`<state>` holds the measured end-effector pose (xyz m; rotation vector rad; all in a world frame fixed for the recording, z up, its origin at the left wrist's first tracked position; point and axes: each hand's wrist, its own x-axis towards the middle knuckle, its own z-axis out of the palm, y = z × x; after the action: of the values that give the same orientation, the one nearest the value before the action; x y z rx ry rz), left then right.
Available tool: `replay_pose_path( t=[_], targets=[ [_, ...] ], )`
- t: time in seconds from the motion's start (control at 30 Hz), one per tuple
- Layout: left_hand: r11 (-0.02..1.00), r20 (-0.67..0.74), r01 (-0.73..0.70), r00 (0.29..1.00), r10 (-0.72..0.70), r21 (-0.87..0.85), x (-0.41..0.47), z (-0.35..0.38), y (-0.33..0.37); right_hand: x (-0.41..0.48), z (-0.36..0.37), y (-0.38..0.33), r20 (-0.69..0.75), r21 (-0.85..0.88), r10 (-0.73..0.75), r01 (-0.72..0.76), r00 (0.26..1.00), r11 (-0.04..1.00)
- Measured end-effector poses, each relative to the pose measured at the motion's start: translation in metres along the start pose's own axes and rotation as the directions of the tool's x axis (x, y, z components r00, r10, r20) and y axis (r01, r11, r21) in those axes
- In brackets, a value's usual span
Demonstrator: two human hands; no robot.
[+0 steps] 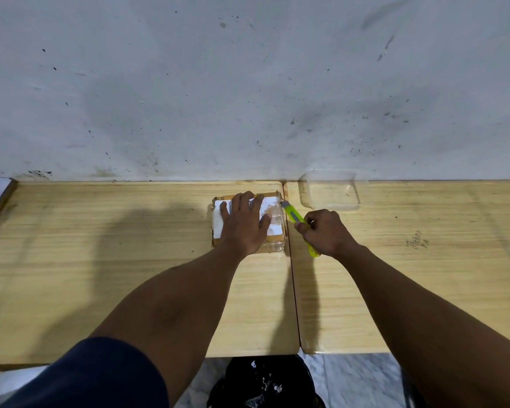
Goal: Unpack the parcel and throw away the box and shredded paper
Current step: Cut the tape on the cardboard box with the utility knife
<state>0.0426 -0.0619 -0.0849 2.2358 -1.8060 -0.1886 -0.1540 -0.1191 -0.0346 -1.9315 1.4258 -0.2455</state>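
Observation:
A small brown cardboard parcel [273, 231] with a white label and clear tape lies flat on the wooden table [100, 260], close to the wall. My left hand [245, 222] rests flat on top of it, fingers spread, pressing it down. My right hand [326, 232] is closed around a yellow-green utility knife [295, 214]. The knife's tip touches the parcel's far right corner.
A clear plastic container [331, 188] stands on the right table [424, 275] beside the wall, just beyond my right hand. A seam separates the two tables. Below the front edge, a bin lined with a black bag [265, 381] sits on the tiled floor.

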Motion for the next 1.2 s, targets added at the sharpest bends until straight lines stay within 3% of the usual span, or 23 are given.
replay_pose_path(
  t=[0.23, 0.47, 0.93, 1.2],
  targets=[
    [1.000, -0.028, -0.007, 1.000, 0.007, -0.002, -0.001, 0.000, 0.001, -0.004, 0.007, -0.032, 0.007, -0.203, 0.029, -0.027, 1.000, 0.979],
    [1.000, 0.036, 0.031, 0.999, -0.031, 0.005, 0.002, -0.002, 0.004, -0.001, 0.001, -0.055, 0.076, -0.065, 0.147, -0.143, 0.986, 0.988],
    [0.994, 0.138, 0.059, 0.988, -0.071, 0.087, 0.001, 0.002, 0.007, -0.012, -0.001, -0.072, 0.125, -0.085, 0.095, -0.085, 0.988, 0.993],
    [0.991, 0.145, 0.053, 0.987, -0.071, 0.123, 0.001, 0.004, 0.009, -0.013, -0.008, -0.072, 0.180, -0.133, 0.148, -0.125, 0.972, 0.983]
  ],
)
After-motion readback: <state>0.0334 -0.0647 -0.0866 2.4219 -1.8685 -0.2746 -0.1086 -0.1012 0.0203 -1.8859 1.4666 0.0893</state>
